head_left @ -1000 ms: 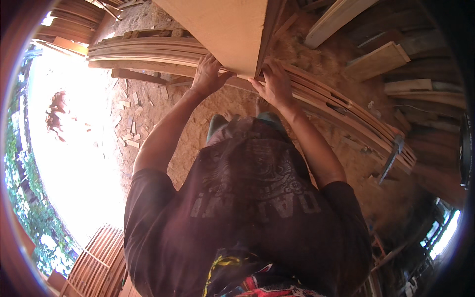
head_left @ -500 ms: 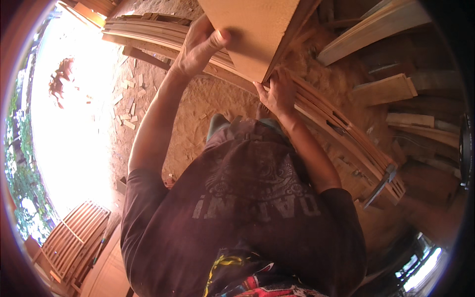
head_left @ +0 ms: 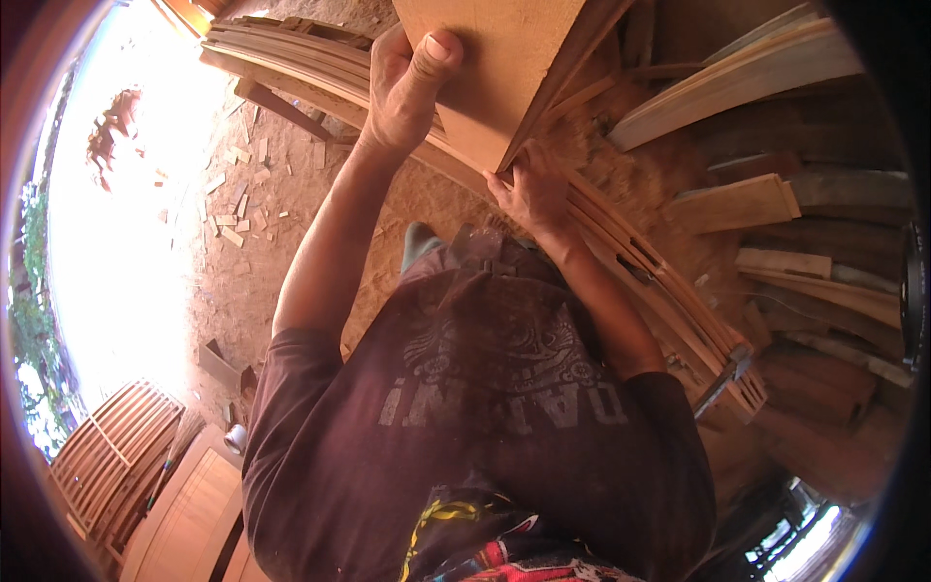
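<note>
A broad pale wooden panel (head_left: 495, 63) rises in front of me, its top cut off by the view's upper edge. My left hand (head_left: 409, 92) grips its left edge, the thumb lying on the pale face and the fingers partly hidden behind. At the panel's lower corner, my right hand (head_left: 533, 189) is closed round the edge, with some fingertips out of sight. Beneath the panel, a bundle of long slotted wooden pieces (head_left: 669, 276) runs from the far left to the near right. A metal clamp (head_left: 725, 376) sits across the bundle's right end.
Several small wood offcuts (head_left: 233, 209) litter the sandy floor on the left. Stacked planks (head_left: 737, 78) and shorter boards (head_left: 734, 204) lie at the right. A slatted wooden frame (head_left: 116, 451) and a wooden door-like panel (head_left: 189, 514) stand at the lower left, beside a small round white object (head_left: 235, 439).
The view has turned slightly, shifting the surroundings. My left hand appears a little farther right, still on the panel's edge; my right hand keeps its place at the corner.
</note>
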`<state>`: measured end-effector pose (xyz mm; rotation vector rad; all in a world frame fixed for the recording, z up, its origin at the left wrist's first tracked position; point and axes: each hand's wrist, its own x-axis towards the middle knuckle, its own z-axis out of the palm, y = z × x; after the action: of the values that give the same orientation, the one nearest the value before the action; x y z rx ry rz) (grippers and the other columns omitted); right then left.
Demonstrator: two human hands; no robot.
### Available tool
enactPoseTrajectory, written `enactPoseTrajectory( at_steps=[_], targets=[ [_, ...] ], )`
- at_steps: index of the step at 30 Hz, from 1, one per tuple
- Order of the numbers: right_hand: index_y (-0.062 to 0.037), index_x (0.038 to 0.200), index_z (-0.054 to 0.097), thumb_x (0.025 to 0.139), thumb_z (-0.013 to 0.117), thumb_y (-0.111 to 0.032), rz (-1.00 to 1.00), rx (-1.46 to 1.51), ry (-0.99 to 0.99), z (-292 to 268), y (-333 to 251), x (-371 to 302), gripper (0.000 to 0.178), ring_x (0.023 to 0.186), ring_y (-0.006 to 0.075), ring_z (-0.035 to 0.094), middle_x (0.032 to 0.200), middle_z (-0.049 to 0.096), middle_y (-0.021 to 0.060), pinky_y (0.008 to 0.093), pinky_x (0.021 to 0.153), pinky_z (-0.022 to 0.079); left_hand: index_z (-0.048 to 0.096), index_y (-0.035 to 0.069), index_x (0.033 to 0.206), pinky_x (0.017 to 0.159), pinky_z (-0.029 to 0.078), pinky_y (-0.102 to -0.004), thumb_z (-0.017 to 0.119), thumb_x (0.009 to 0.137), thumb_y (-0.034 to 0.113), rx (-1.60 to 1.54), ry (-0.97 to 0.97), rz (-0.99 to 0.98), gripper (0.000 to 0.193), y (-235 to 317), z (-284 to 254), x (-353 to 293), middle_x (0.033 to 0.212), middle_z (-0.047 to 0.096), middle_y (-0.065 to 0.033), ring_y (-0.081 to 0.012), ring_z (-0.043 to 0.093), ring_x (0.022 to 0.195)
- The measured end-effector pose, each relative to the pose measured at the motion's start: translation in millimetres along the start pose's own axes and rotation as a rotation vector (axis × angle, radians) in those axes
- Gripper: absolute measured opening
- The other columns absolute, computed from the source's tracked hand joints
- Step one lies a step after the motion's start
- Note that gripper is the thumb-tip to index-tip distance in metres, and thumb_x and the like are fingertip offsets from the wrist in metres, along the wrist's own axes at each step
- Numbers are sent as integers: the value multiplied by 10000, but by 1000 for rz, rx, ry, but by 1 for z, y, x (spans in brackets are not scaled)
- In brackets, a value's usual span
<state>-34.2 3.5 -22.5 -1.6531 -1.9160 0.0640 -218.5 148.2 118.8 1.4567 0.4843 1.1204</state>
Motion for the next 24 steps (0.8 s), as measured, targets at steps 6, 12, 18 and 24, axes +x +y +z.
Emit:
enactPoseTrajectory(
  at_steps=[6, 12, 18, 24],
  targets=[
    [-46, 1155, 635, 865, 797, -286, -35, 19, -61, -4, 5, 5, 410, 1025, 411, 643, 1083, 611, 186, 514, 854, 554, 530, -49, 1426, 1027, 502, -387, 643, 933, 730, -72, 100, 21, 929, -22, -10, -5, 1343, 652, -116, -212, 621, 1225],
    [-55, 1120, 645, 852, 791, -268, -57, 72, -100, -5, 6, 12, 372, 1041, 416, 636, 1100, 621, 189, 513, 874, 556, 595, -5, 1309, 922, 523, -361, 631, 923, 764, -91, 318, 57, 862, -39, -3, -13, 1169, 668, -80, -177, 630, 1092],
    [-70, 999, 620, 841, 781, -271, -111, 27, -2, -1, 3, 11, 302, 965, 387, 639, 1003, 601, 167, 510, 817, 562, 621, 17, 1149, 846, 507, -351, 575, 943, 784, 67, 362, 37, 795, -45, -9, -19, 1042, 645, -49, -161, 609, 997],
    [-82, 1027, 626, 834, 777, -278, -57, 71, -35, -3, 2, 9, 314, 913, 374, 639, 1006, 605, 148, 504, 760, 557, 649, -17, 1099, 814, 497, -344, 596, 939, 766, 37, 305, 88, 802, -3, 25, -12, 992, 651, -35, -143, 585, 929]
  ],
)
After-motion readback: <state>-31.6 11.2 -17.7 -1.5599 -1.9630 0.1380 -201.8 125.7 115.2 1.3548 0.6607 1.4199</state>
